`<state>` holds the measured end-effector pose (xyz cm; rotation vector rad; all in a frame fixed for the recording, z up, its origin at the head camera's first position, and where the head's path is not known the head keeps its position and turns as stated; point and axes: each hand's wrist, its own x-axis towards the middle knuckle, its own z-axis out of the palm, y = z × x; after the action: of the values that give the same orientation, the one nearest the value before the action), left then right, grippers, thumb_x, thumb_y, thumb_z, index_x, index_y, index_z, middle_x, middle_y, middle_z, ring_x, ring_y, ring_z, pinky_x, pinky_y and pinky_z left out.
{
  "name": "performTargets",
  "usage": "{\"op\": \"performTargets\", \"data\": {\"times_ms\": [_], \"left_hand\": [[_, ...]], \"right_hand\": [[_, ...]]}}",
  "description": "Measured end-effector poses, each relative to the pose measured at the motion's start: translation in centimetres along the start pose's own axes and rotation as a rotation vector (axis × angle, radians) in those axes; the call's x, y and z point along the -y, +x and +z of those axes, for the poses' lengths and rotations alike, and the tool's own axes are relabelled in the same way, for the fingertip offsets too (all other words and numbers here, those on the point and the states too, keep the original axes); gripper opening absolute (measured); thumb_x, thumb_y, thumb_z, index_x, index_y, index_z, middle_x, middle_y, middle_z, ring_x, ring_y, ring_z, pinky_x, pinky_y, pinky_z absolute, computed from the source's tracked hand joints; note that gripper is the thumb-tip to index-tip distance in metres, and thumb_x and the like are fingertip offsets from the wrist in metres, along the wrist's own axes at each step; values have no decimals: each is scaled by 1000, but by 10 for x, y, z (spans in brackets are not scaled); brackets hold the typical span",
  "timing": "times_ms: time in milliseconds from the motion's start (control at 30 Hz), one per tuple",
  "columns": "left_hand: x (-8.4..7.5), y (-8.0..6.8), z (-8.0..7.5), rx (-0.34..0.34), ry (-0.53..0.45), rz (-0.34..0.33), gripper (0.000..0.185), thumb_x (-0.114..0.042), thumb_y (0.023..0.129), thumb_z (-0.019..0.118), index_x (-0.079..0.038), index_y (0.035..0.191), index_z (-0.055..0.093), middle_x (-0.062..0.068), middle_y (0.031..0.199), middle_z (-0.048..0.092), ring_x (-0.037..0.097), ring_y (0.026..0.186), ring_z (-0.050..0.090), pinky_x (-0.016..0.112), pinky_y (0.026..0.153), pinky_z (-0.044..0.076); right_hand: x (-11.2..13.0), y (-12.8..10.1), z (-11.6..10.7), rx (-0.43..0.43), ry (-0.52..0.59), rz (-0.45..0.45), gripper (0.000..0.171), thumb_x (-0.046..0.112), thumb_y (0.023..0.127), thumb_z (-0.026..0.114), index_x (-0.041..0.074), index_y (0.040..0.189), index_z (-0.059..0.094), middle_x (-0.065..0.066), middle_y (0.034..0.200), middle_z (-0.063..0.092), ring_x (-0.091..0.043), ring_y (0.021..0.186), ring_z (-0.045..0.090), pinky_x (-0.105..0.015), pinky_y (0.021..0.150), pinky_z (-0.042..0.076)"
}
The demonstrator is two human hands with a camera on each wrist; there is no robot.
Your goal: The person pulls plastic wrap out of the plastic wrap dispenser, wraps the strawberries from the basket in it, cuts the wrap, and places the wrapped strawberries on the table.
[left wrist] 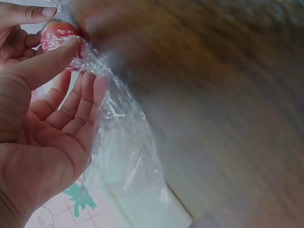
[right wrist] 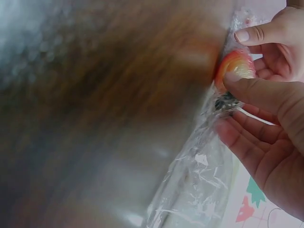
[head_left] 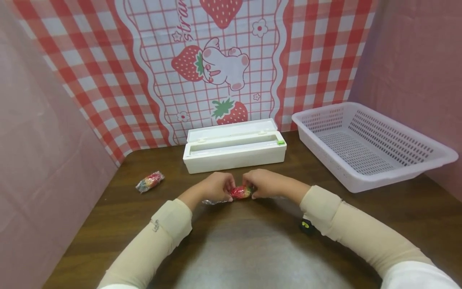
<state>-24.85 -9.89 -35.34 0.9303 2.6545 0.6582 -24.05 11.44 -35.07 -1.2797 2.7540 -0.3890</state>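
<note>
A small rounded, fruit-like piece [head_left: 240,192], red shading to yellow and green, sits in clear plastic film between the two hands. My left hand [head_left: 218,186] pinches its left end, with the thumb [left wrist: 57,59] on the red side. At the right end my right hand [head_left: 266,184] pinches it, thumb [right wrist: 251,90] over the yellow-red surface near a dark tip. Loose crinkled film [left wrist: 126,147] trails out past the left hand. More film [right wrist: 190,185] hangs from the right hand's side.
Behind the hands stands a long white film box [head_left: 236,158], its lid raised, with a green slider [head_left: 280,142]. A similar wrapped piece [head_left: 150,182] lies on the brown table [head_left: 119,233] at left. A white perforated basket [head_left: 325,160] stands at right, before a strawberry-print cloth [head_left: 306,60].
</note>
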Motion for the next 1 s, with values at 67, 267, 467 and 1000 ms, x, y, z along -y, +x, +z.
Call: {"op": "performTargets", "data": {"times_ms": [67, 267, 467, 1000], "left_hand": [[-2, 0, -1, 1, 25, 6, 32, -7, 73, 85, -7, 95, 62, 3, 85, 65, 13, 76, 59, 26, 70, 51], [-16, 0, -8, -46, 145, 30, 49, -21, 71, 89, -6, 111, 64, 5, 103, 64, 19, 94, 59, 35, 84, 50], [-30, 6, -4, -14, 200, 99, 70, -30, 70, 89, -2, 127, 60, 12, 127, 59, 28, 119, 52, 40, 103, 41], [-36, 25, 10, 59, 299, 59, 56, -24, 74, 86, -4, 122, 63, 6, 113, 66, 19, 102, 59, 31, 93, 48]], "right_hand": [[0, -3, -1, -12, 0, -13, 34, 8, 74, 84, 5, 101, 63, -3, 91, 62, -16, 84, 58, -32, 76, 52], [-3, -20, -11, -78, 9, -30, 39, 10, 74, 83, 1, 107, 63, -9, 101, 63, -21, 90, 59, -36, 80, 52], [-9, -36, -16, -132, -20, -26, 47, 13, 72, 85, -1, 111, 63, -12, 107, 64, -25, 97, 61, -41, 85, 52], [-16, -53, -13, -191, -80, -64, 51, 12, 67, 88, 0, 110, 62, -8, 104, 60, -24, 99, 59, -41, 88, 51]]}}
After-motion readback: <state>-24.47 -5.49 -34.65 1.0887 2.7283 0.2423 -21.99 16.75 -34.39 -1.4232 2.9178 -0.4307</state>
